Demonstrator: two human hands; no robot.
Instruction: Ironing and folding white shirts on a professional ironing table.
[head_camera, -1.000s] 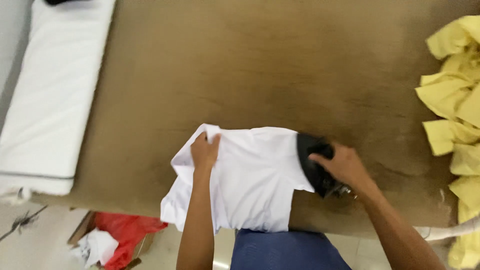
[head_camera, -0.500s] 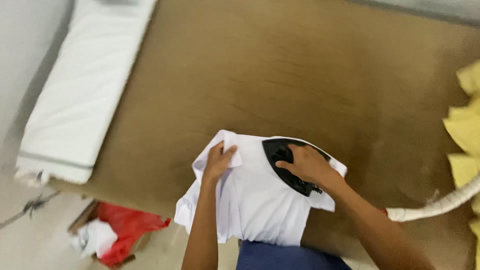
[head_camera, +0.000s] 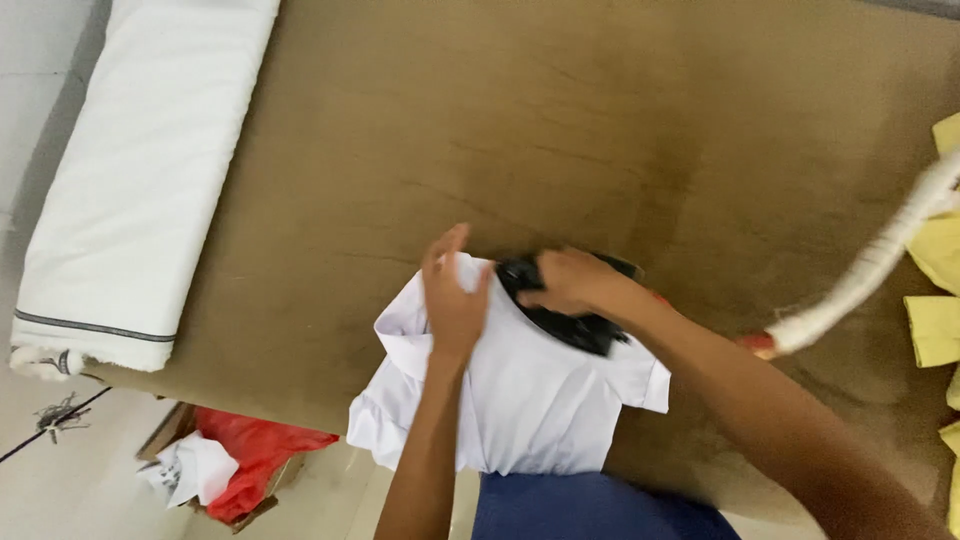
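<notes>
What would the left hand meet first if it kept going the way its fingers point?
The left hand rests on the white shirt, fingers pointing away across the table. Past the shirt's edge only bare brown table shows, so the way looks free, though depth is hard to judge.

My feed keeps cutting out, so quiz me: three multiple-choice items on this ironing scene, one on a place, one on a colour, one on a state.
1. Where does the white fabric roll lie?
A. the table's left edge
B. under the iron
C. on the floor

2. What colour is the shirt?
A. yellow
B. white
C. red

3. What is the right hand doing?
A. hanging free
B. gripping the black iron
C. pulling the cord

Key: 1 A, it lies along the brown table at the left; 2 B, the cloth under both hands is white; 3 B, its fingers wrap the iron while the left hand presses the shirt.
</notes>
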